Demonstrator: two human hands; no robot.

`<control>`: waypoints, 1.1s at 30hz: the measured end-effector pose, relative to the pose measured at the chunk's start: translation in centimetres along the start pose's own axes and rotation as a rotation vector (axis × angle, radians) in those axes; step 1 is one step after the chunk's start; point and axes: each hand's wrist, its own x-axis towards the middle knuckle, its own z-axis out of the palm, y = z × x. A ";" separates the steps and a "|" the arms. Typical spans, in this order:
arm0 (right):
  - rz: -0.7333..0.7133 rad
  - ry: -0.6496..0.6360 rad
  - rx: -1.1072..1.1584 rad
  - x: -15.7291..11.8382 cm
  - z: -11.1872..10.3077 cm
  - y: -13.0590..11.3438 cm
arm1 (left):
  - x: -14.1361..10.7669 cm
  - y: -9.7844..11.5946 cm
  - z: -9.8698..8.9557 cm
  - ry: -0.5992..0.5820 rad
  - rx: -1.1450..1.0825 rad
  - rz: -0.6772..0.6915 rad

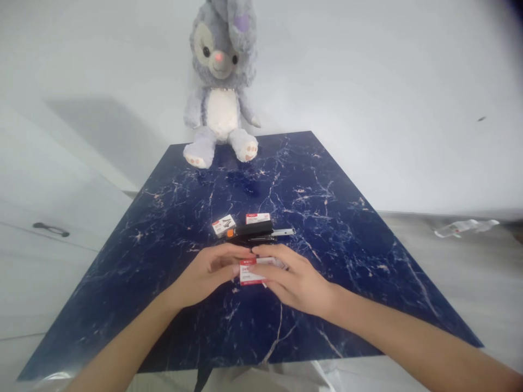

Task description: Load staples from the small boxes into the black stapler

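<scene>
1. Both hands meet around a red-and-white box (249, 279) just above or on the near-middle of the table (347, 272); which, I cannot tell. Left hand (200, 275) pinches its left end between thumb and fingers; right hand (300, 280) curls over its right part.
2. Progress, as I judge it: the box is in hand, but whether its flap is open is hidden by the fingers. No loose contents show outside it.
3. Just beyond lies a black stapler (253, 229) with an orange end, its metal rail (284, 232) sticking out rightward, apparently opened.
4. Behind the stapler sit a left carton (223, 225), bearing a dark picture, and a right carton (258, 218).
5. Red bands and small print mark all three packs; no brand is legible.
6. Farther back sits a plush toy (220, 111).
</scene>
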 end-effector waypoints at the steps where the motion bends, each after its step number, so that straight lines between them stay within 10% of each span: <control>1: 0.006 0.011 0.004 0.0 0.2 0.1 | 0.1 0.0 0.1 -0.026 -0.017 -0.019; 23: 0.441 0.024 0.224 0.2 -0.6 1.0 | 0.2 0.2 -0.9 0.214 0.106 -0.075; 33: 0.295 0.058 0.147 0.4 -0.6 0.8 | 0.3 0.0 -0.6 0.114 -0.020 -0.088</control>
